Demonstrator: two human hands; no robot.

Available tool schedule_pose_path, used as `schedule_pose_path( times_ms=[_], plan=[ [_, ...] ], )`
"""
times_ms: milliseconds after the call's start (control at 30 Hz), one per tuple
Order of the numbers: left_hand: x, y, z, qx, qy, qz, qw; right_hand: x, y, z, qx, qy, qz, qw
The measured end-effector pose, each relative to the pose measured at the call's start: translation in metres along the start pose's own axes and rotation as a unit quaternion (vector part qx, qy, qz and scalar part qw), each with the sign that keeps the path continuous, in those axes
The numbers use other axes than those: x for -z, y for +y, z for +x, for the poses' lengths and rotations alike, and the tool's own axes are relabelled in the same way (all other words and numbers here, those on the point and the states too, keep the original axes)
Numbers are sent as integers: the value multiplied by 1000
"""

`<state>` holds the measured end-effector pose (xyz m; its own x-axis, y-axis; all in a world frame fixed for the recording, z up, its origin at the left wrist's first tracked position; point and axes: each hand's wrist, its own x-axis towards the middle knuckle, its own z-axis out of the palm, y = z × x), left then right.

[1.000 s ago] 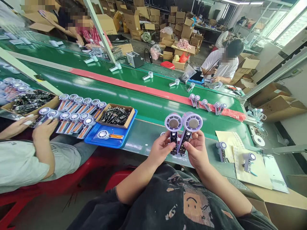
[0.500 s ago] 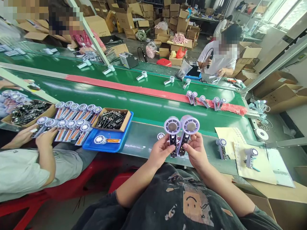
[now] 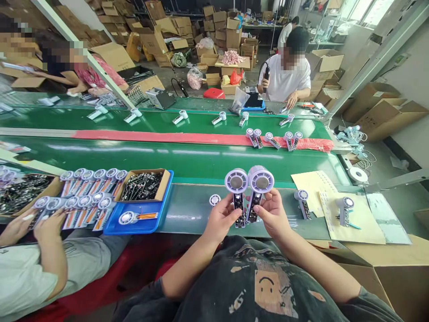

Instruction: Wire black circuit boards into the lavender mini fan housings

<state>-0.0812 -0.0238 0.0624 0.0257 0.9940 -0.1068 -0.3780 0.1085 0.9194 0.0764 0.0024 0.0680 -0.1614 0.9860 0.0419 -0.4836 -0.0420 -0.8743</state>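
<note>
In front of my chest I hold two purple handheld fans side by side, heads up, circuit boards showing in their handles. My left hand is closed round the handle of the left fan. The right fan is gripped by my right hand, thumb on the lower part of its board. Their round heads are close together. Behind my left hand, another fan lies on the bench, partly hidden. To the right, a fan rests on the bench and one more lies on yellowish paper.
A blue tray at left holds a box of circuit boards and a fan. Beyond runs a green conveyor belt with a pink strip and several fans. Co-workers sit at left and across. A carton stands lower right.
My view has shifted, so the scene sits differently in the frame. Both hands still hold the two fans. Across the belt, another fan now lies near the co-worker in white.
</note>
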Motion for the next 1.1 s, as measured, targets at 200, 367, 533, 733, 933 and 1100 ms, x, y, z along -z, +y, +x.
schedule_pose_path(
  times_ms=[200,367,533,733,933,1100],
  plan=[
    [-13,-6,11,17,14,-1,1000,14,-9,5,-14,2,-1,1000],
    [-20,-12,19,25,43,14,999,35,-7,16,-26,28,-14,999],
    [-25,-17,25,27,72,-10,997,100,21,23,-129,101,-274,948],
    [-23,-17,26,42,81,-15,996,164,55,-14,-199,100,-448,866],
    [-25,-21,27,58,85,7,995,181,72,-17,-225,55,-571,788],
    [-24,-28,27,58,80,40,994,182,59,10,-253,61,-649,715]
  ],
)
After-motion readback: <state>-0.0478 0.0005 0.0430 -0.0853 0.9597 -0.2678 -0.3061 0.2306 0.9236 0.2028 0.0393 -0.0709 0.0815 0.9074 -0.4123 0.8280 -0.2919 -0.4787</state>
